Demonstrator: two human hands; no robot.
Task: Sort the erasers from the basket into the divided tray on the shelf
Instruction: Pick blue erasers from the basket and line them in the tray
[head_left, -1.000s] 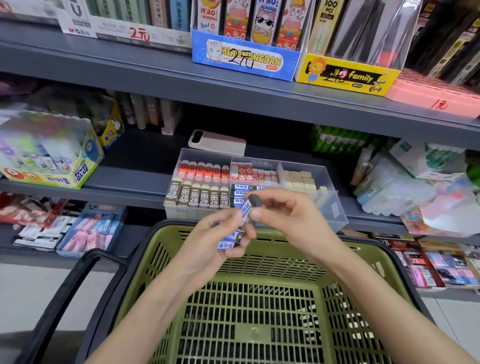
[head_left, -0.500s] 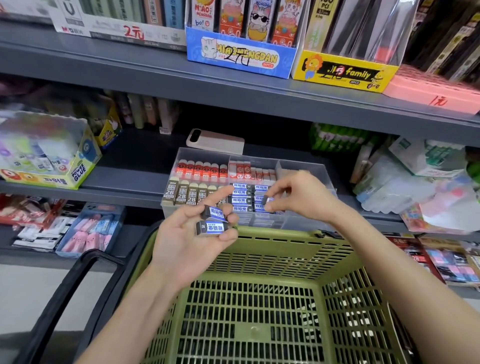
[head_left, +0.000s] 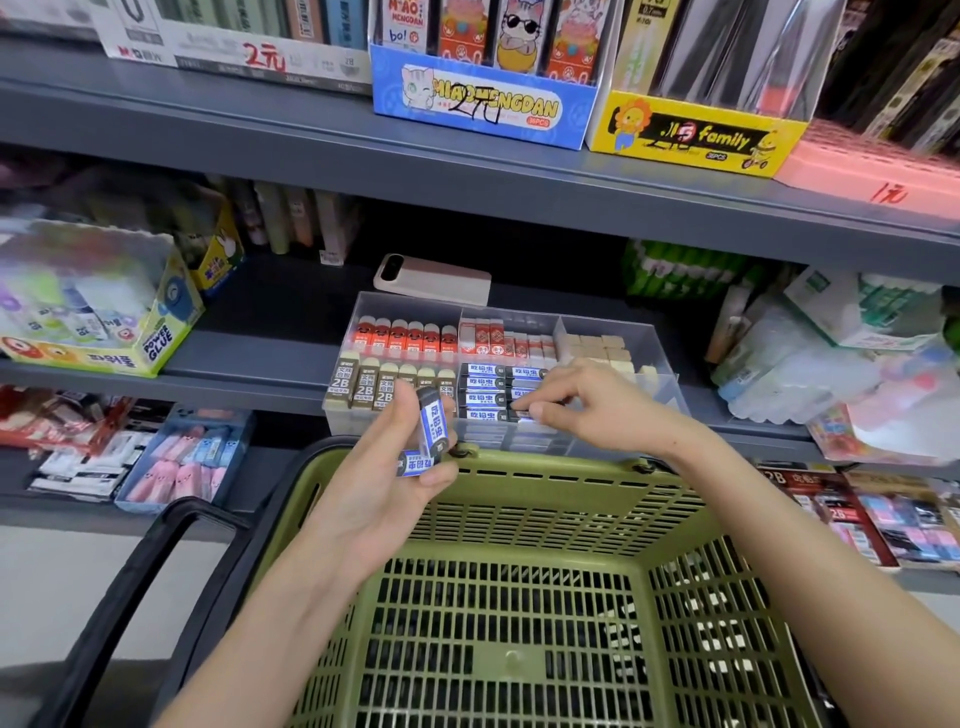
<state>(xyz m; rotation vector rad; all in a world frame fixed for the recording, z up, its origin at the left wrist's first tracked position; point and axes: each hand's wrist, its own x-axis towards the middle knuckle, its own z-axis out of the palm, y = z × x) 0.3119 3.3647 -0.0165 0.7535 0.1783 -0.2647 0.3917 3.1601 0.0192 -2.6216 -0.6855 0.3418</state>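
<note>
Left hand (head_left: 384, 493) — erasers (head_left: 434, 428); right hand (head_left: 597, 405) — eraser (head_left: 514, 414), tray (head_left: 653, 347)

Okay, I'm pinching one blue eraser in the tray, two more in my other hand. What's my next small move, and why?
Probably release it: your right hand pinches the blue eraser low in the divided tray's front middle compartment, level with the matching blue rows. Your left hand holds two more erasers to place next.

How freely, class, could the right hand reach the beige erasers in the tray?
Probably yes: the right hand sits over the open tray beside the beige erasers, though it pinches a blue eraser.
</note>
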